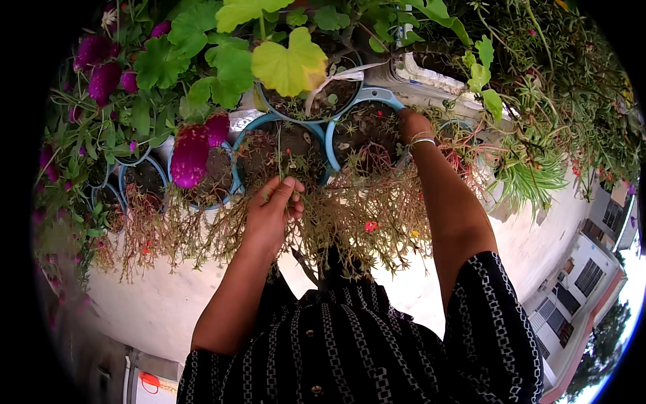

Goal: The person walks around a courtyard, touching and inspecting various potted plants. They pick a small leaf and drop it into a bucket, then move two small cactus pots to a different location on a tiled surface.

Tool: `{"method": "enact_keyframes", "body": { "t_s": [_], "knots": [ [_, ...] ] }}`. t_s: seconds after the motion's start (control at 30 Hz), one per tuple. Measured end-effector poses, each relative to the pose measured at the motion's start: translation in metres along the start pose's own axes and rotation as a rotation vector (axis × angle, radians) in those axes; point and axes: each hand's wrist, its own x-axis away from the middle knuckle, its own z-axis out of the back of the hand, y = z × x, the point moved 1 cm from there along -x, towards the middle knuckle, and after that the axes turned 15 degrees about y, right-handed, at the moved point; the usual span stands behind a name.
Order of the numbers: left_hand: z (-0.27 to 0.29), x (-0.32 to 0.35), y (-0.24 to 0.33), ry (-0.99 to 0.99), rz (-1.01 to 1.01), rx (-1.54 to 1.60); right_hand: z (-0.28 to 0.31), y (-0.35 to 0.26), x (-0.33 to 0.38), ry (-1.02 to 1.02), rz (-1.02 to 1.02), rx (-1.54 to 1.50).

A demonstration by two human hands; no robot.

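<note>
My left hand (pixel 274 205) is closed in a pinch, with the thumb against the fingers. A thin green stem (pixel 279 151) runs up from it, in front of a blue-rimmed pot (pixel 252 124) of dark soil. My right hand (pixel 414 126) is at the right side of another blue-rimmed pot (pixel 330 145), close to its rim. Its fingers are mostly hidden, so their grip does not show. A pale bangle (pixel 423 141) circles that wrist. Trailing plants (pixel 336 215) with narrow leaves and reddish stems hang over the pots' near side.
Magenta globe-shaped flowers (pixel 189 156) and broad green leaves stand at the upper left. A yellowing leaf (pixel 290 62) overhangs the middle pots. Smaller pots (pixel 142 178) line the left. A spiky striped-leaf plant (pixel 531 174) hangs at the right, near a white container (pixel 431 74).
</note>
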Motion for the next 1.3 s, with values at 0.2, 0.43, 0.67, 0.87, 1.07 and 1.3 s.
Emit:
{"method": "enact_keyframes", "body": {
  "t_s": [0.2, 0.43, 0.67, 0.87, 1.07, 1.3],
  "knots": [
    [-0.034, -0.008, -0.010, 0.062, 0.007, 0.008, -0.033, 0.004, 0.001, 0.192, 0.191, -0.083],
    [-0.050, -0.009, -0.002, 0.069, -0.035, -0.024, -0.061, 0.028, 0.006, 0.234, 0.021, -0.328],
    [-0.023, 0.001, -0.010, 0.067, -0.022, 0.055, 0.104, -0.108, 0.095, 0.118, 0.134, -0.933],
    [0.012, 0.022, -0.014, 0.279, 0.072, 0.424, 0.106, -0.215, 0.162, 0.107, 0.103, -1.096],
    [0.074, 0.019, -0.016, 0.174, 0.100, 0.659, 0.096, -0.284, 0.178, 0.323, 0.382, -0.907],
    [0.140, 0.009, 0.028, 0.155, -0.099, 0.462, 0.114, -0.332, 0.139, 0.073, 0.206, -1.078]
  ]
}}
